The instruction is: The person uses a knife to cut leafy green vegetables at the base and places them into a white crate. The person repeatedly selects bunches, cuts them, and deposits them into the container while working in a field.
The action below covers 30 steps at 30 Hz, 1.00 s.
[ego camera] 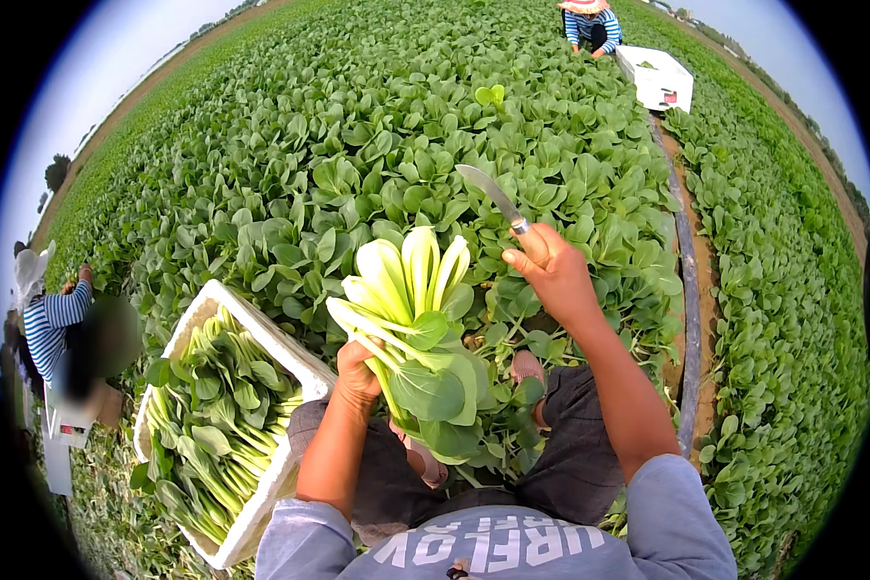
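My left hand (361, 371) grips a bunch of bok choy (424, 348), its pale stalk ends pointing up and away and its dark leaves hanging towards my legs. To the right, my right hand (560, 274) is closed around the wooden handle of a curved knife (489, 190), with the blade raised towards the upper left, apart from the bunch. At my left stands a white foam box (290, 353) holding many cut bok choy (221, 428), laid with stalks and leaves mixed.
Uncut bok choy plants (377, 152) cover the bed ahead. A dark flat hose (687, 290) runs along a soil furrow at right. A co-worker (594, 29) crouches beside a white box (656, 80) far ahead; another co-worker (51, 319) is at far left.
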Motion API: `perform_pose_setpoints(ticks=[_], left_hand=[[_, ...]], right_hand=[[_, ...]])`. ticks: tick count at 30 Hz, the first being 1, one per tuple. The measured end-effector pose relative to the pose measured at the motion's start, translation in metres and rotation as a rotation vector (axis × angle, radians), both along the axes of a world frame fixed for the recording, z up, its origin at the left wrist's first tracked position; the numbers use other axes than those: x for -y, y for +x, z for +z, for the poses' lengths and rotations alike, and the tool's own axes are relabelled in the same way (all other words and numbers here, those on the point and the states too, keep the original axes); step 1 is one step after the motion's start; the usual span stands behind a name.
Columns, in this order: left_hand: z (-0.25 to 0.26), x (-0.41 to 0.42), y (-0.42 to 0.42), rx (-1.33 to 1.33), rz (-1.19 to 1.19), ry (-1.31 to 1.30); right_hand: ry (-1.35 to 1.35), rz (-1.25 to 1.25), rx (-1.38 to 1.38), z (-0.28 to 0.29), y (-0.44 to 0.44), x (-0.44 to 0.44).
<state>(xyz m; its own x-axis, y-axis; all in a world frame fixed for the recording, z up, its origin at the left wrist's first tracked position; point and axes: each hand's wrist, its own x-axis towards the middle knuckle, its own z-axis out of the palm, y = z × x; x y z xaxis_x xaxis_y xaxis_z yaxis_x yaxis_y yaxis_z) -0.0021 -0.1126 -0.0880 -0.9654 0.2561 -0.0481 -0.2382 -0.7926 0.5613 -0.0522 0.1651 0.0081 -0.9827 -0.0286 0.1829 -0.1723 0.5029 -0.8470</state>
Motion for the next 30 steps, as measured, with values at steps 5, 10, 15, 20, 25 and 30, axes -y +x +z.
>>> perform_pose_setpoints(ticks=[5,10,15,20,25,30], left_hand=[[0.018,-0.014,0.007,-0.01,-0.023,0.098],[0.014,-0.015,0.007,0.012,-0.047,0.089],[0.007,-0.008,0.007,-0.043,-0.106,0.058],[-0.008,-0.006,0.006,-0.075,-0.197,-0.111],[-0.002,-0.017,0.01,-0.085,-0.301,-0.066],[0.003,-0.011,0.009,-0.066,-0.231,0.002]], right_hand=[[0.23,0.024,-0.42,-0.007,0.006,0.004],[0.228,0.086,-0.567,-0.006,0.008,0.005],[-0.303,0.239,-0.13,-0.003,0.01,0.008],[-0.613,0.41,0.289,0.002,0.01,0.011],[-0.611,0.447,0.216,-0.004,0.005,0.01],[-0.452,0.352,0.251,-0.003,0.006,0.007]])
